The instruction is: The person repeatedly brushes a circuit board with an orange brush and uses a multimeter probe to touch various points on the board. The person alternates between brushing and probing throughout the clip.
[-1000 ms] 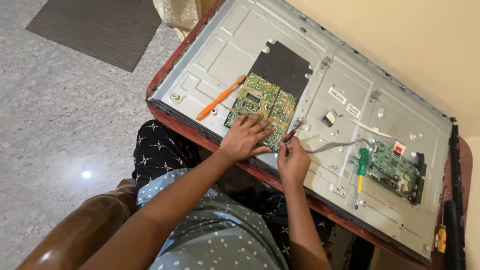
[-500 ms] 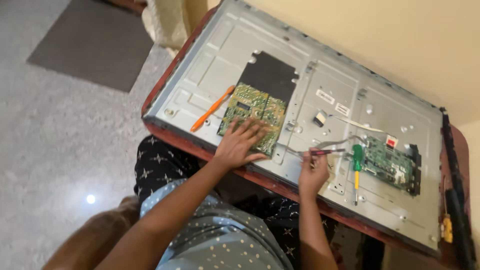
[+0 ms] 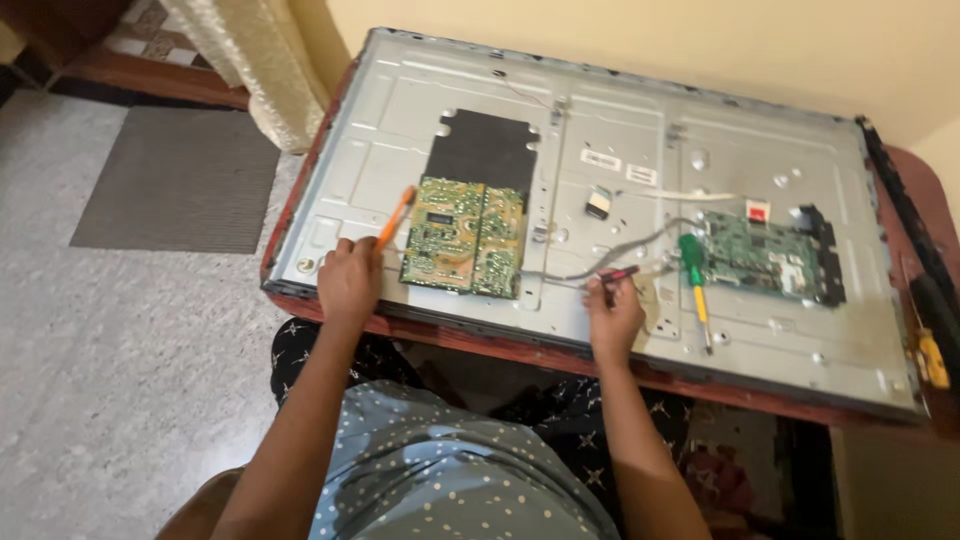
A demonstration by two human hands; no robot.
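By my left hand [image 3: 348, 283] lies an orange tool [image 3: 395, 217], and just beyond it a green circuit board [image 3: 465, 237] speckled with pale solder, under a black sheet [image 3: 483, 147]. The panel back [image 3: 620, 110] is dull silver-grey. At my right hand [image 3: 613, 318] I pinch a small tool [image 3: 620, 273], red and black I think, though it is tiny. Past that hand sit a green-and-yellow screwdriver [image 3: 694, 283] and a darker green board [image 3: 765, 257]. The bench [image 3: 330, 305] edge is reddish brown. My shirt [image 3: 450, 470] is grey-blue with white dots.

L hand [image 3: 349, 282] fingers curled shut; R hand [image 3: 614, 312] pinched closed, both arms extended fwd.
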